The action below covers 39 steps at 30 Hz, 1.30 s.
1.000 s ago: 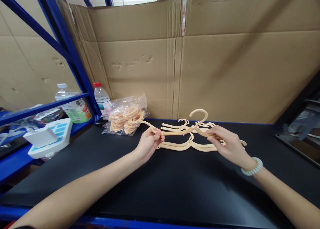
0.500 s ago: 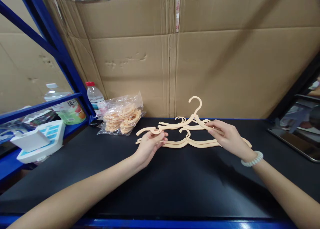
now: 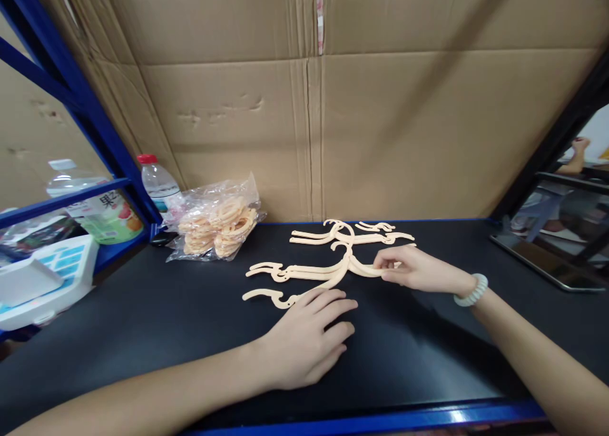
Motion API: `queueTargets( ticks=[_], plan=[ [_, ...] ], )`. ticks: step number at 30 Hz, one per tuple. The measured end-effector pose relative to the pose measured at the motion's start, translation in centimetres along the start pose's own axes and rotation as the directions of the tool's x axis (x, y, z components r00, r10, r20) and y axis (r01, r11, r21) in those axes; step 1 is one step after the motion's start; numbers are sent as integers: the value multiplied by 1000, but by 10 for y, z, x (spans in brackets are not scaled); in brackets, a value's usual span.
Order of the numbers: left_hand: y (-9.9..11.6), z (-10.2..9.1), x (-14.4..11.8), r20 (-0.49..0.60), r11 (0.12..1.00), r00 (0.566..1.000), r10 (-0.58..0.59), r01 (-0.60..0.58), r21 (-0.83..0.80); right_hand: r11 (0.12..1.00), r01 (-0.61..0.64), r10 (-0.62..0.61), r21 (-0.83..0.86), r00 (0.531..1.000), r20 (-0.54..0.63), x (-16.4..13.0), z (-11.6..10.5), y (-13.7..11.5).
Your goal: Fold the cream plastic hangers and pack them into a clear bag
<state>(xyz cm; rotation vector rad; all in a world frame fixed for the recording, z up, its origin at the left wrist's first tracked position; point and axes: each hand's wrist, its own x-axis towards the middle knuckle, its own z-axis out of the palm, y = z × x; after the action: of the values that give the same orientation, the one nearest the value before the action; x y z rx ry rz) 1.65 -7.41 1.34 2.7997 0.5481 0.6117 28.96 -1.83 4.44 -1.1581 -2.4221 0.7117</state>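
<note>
A cream folding clothes hanger (image 3: 332, 281) lies slanted across other hangers on the black table. My right hand (image 3: 412, 268) pinches its right arm between thumb and fingers. Beside its left arm, my left hand (image 3: 311, 334) is low over the table with fingers spread and nothing in them; whether the fingertips touch the hanger I cannot tell. Partly under the held hanger are similar hangers (image 3: 304, 271), their notched ends pointing left. Farther back lie more cream hangers (image 3: 311, 237), overlapped by the held one's hook.
A clear plastic bag (image 3: 221, 223) of cream rings stands at the back left, by a red-capped bottle (image 3: 159, 182). Left of these are a juice bottle (image 3: 111, 217) and a white-and-blue device (image 3: 57, 274). Cardboard (image 3: 404, 131) walls the back. A dark flat tablet-like object (image 3: 537, 264) lies right.
The hanger has come down from upright onto the others. My left hand has let go of its left end and moved nearer and right; my right hand has lowered, keeping its grip.
</note>
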Motion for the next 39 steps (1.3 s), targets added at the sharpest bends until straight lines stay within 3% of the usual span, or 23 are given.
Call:
queueTargets(
  ticks=[14, 25, 31, 36, 39],
  plan=[
    [-3, 5, -1, 88, 963, 986, -140, 115, 243, 967, -5, 18, -254, 999, 47, 1, 8, 19],
    [-3, 6, -2, 84, 952, 974, -211, 185, 245, 957, -18, 15, -291, 1000, -12, 2, 9, 24],
    [-2, 6, -2, 82, 941, 970, -230, 200, 272, 956, -23, -9, -294, 994, -108, 1, 10, 17],
    [-1, 7, -2, 103, 924, 956, -273, 231, 304, 934, -39, -35, -356, 979, -199, 6, 25, 11],
    [0, 6, -1, 112, 912, 950, -293, 243, 329, 914, -34, -31, -405, 988, -153, 9, 40, 7]
  ],
)
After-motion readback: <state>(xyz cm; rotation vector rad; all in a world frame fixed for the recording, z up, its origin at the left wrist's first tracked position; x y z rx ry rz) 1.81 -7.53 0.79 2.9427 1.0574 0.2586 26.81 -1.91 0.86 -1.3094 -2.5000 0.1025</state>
